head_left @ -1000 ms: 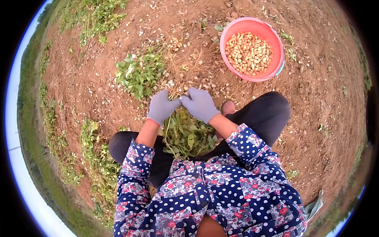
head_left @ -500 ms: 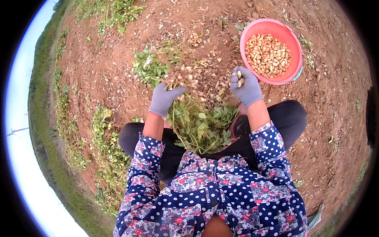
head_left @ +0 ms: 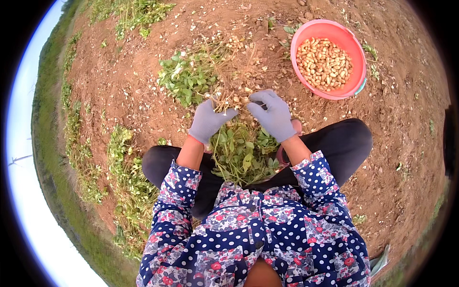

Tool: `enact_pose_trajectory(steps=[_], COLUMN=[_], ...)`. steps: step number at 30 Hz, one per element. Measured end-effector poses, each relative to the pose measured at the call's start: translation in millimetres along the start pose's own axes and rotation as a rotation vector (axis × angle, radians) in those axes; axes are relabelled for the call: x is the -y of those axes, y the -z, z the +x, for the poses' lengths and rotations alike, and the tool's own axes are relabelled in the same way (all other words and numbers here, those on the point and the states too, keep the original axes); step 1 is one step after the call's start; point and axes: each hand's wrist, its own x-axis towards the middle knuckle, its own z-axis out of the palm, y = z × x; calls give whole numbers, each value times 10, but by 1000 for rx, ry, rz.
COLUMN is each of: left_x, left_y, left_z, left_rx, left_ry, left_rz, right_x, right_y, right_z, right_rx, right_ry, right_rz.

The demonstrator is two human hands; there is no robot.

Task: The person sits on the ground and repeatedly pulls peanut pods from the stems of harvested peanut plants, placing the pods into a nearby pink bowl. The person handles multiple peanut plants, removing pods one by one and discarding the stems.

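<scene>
Both my hands wear grey gloves and meet in front of my crossed legs. My left hand (head_left: 210,120) is closed around a peanut plant at its root end. The plant's leafy green tops (head_left: 244,153) hang over my lap, and its tan roots (head_left: 224,99) stick out past my fingers. My right hand (head_left: 273,115) is bent in against the same roots, thumb and fingers closing on peanuts (head_left: 243,100) there. Its palm is turned away, so anything else in it is hidden.
A pink bucket (head_left: 359,50) partly filled with peanuts (head_left: 324,64) stands at the far right on reddish soil (head_left: 397,124). Another leafy peanut plant (head_left: 186,76) lies just beyond my left hand. More plants (head_left: 126,172) lie in a row at left.
My right hand has moved left and down from beside the bucket, where it held peanuts in its fingers, to the roots. My left hand keeps the plant and has shifted slightly right.
</scene>
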Motion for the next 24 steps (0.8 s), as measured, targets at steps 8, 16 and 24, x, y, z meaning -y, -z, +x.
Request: enact_pose_trajectory(steps=[8, 16, 24], left_x=[224, 396, 265], left_y=[-123, -175, -385], left_z=[19, 45, -22], left_rx=[-36, -75, 1], left_ry=[-120, -31, 55], left_rz=[359, 557, 870], right_x=[-59, 62, 130], right_y=[88, -110, 61], right_z=[139, -34, -136], right_rx=[62, 322, 376], right_ry=[77, -29, 8], right_rz=[-95, -512, -708])
